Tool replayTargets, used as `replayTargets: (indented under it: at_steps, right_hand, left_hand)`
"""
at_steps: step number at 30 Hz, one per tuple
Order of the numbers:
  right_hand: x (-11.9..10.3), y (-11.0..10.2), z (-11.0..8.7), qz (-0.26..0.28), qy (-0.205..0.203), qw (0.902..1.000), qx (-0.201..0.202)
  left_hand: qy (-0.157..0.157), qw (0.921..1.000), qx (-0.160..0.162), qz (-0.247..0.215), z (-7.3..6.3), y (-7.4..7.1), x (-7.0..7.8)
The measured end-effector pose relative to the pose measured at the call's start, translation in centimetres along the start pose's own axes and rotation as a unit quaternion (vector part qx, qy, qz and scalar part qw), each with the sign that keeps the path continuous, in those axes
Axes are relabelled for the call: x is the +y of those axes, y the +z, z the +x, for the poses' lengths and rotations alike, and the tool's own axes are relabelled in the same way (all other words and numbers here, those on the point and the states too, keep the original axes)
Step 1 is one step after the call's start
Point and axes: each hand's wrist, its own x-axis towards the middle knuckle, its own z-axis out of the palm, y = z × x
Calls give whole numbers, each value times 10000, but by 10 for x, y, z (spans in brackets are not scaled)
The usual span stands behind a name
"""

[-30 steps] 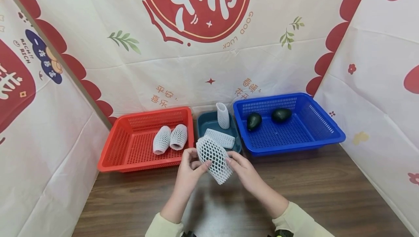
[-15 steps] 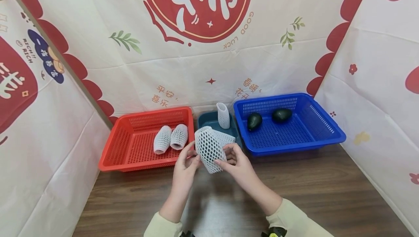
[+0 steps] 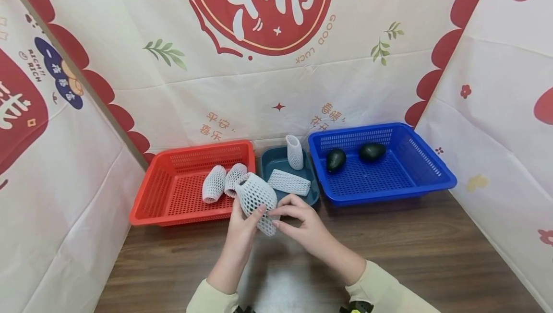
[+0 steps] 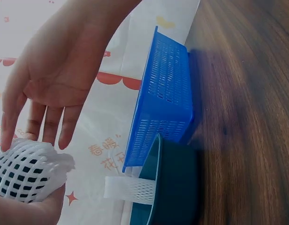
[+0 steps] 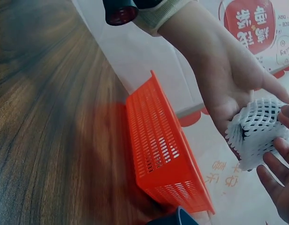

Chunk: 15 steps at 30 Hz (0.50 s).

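Note:
In the head view my left hand (image 3: 240,226) grips a white foam net sleeve (image 3: 255,193) from the left, thumb across its front. Something dark, like an avocado, shows through the mesh, mostly hidden. My right hand (image 3: 304,222) is at the sleeve's lower right end, thumb and forefinger pinching the net there. The left wrist view has the sleeve (image 4: 25,171) at bottom left, with the right hand's other fingers fairly straight. In the right wrist view the left hand cups the sleeve (image 5: 259,131) while the right fingertips touch it.
A red basket (image 3: 160,183) at left contains two netted pieces (image 3: 214,184). The teal tray (image 3: 270,157) between baskets has an upright foam net (image 3: 295,152) and a flat one (image 3: 288,182). Two avocados (image 3: 371,151) lie in the blue basket (image 3: 389,193). All stand on a wooden table (image 3: 410,255).
The sleeve has moved left and tilted, and now overlaps the red basket's edge. My right hand has followed leftward and shifted its hold; the flat net in the tray is uncovered again.

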Motion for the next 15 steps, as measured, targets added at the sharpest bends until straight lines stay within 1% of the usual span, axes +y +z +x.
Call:
replayTargets:
  at_steps: [3,6,8,11,13,15]
  right_hand:
    - [11,3,-1,-65,-222,9997,-105]
    - [24,6,-1,-134,-335,9991,-230]
    - [29,7,-1,-173,-343,9988,-291]
    - [31,7,1,-290,-351,9985,-305]
    - [32,8,4,-456,-325,9979,-312]
    - [33,10,9,-742,-347,9960,-361]
  left_hand:
    - [-120,9998,139,10,1,-3,1]
    - [-278,9991,321,-26,3,-7,4]
    - [-365,9985,395,-99,3,-11,6]
    - [-432,9981,340,-288,2,-19,12]
    - [-362,9981,233,-441,0,-27,16]
    - [-267,9979,89,-588,-1,-36,21]
